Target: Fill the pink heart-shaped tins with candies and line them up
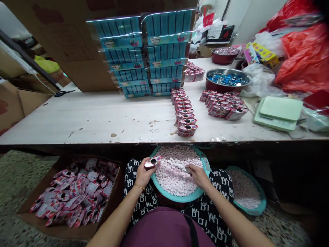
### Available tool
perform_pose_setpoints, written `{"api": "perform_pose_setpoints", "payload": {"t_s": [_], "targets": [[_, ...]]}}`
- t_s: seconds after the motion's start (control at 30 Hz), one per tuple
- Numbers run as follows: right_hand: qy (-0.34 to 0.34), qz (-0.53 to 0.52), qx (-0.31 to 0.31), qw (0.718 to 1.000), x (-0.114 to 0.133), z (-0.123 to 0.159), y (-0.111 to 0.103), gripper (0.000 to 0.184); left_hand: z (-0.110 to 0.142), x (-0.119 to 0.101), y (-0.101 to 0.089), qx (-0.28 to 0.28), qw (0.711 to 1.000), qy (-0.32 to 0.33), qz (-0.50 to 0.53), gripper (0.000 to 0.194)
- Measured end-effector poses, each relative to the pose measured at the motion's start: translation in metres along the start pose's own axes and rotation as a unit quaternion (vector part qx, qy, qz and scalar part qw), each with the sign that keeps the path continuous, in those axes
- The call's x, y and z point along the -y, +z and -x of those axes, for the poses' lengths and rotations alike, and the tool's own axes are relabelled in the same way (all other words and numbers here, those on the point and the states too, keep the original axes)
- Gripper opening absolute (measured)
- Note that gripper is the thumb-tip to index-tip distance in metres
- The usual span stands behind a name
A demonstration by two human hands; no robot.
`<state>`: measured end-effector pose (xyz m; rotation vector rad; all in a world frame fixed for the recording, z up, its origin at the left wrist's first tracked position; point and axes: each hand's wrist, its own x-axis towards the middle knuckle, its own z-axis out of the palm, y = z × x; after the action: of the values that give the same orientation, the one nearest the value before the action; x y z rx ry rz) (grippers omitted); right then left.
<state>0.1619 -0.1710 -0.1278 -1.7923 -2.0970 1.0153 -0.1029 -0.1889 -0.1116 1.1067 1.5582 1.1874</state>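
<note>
A teal bowl [199, 195] of small pink and white candies rests on my lap, below the table edge. My left hand [144, 173] is closed around a small red and pink oval packet [153, 162], held over the bowl's left rim. My right hand [196, 175] lies on the candies at the right side of the bowl, fingers pinched on a thin stick-like tool [177, 167] that reaches across the candies.
A row of filled packets [183, 113] runs up the white table [102, 120], with more packets [223, 104] beside a metal bowl of blue candies [227, 80]. Stacked teal boxes [146, 55] stand behind. A cardboard box of packets [74, 192] sits on the floor at left, a second teal bowl [245, 192] at right.
</note>
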Motion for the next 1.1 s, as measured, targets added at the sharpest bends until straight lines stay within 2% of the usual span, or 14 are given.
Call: {"api": "perform_pose_setpoints", "payload": {"t_s": [0.13, 0.2, 0.27, 0.4, 0.53, 0.63, 0.73, 0.83, 0.93, 1.0, 1.1], "targets": [[-0.042, -0.013, 0.0, 0.999, 0.018, 0.013, -0.044, 0.032, 0.003, -0.003, 0.018, 0.04, 0.996, 0.052, -0.066, 0.036], [-0.045, 0.052, 0.016, 0.998, 0.035, 0.018, -0.062, 0.032, 0.005, -0.003, 0.029, 0.055, 0.99, 0.081, -0.097, 0.034], [-0.034, 0.16, 0.038, 0.986, 0.054, 0.02, -0.076, 0.031, 0.006, -0.002, 0.038, 0.073, 0.984, 0.107, -0.121, 0.036], [-0.038, 0.309, 0.083, 0.947, 0.088, 0.023, -0.09, 0.034, 0.008, 0.0, 0.046, 0.108, 0.974, 0.139, -0.141, 0.042], [-0.046, 0.361, 0.1, 0.926, 0.111, 0.026, -0.092, 0.03, 0.008, 0.003, 0.046, 0.109, 0.976, 0.127, -0.137, 0.041], [-0.053, 0.369, 0.091, 0.923, 0.117, 0.03, -0.097, 0.029, 0.009, 0.004, 0.044, 0.095, 0.983, 0.102, -0.117, 0.038], [-0.042, 0.321, 0.057, 0.945, 0.104, 0.037, -0.111, 0.033, 0.011, -0.004, 0.04, 0.092, 0.992, 0.057, -0.069, 0.036], [-0.032, 0.168, -0.03, 0.985, 0.071, 0.049, -0.131, 0.031, 0.006, -0.026, 0.043, 0.109, 0.993, 0.038, -0.014, 0.039], [-0.005, 0.011, -0.129, 0.992, 0.032, 0.061, -0.144, 0.033, -0.012, -0.06, 0.062, 0.15, 0.985, 0.079, 0.025, 0.042], [0.019, -0.038, -0.173, 0.984, 0.012, 0.066, -0.145, 0.036, -0.031, -0.082, 0.081, 0.161, 0.978, 0.13, 0.012, 0.043], [0.03, -0.06, -0.186, 0.98, -0.006, 0.068, -0.136, 0.038, -0.06, -0.104, 0.112, 0.113, 0.967, 0.209, -0.093, 0.042]]}}
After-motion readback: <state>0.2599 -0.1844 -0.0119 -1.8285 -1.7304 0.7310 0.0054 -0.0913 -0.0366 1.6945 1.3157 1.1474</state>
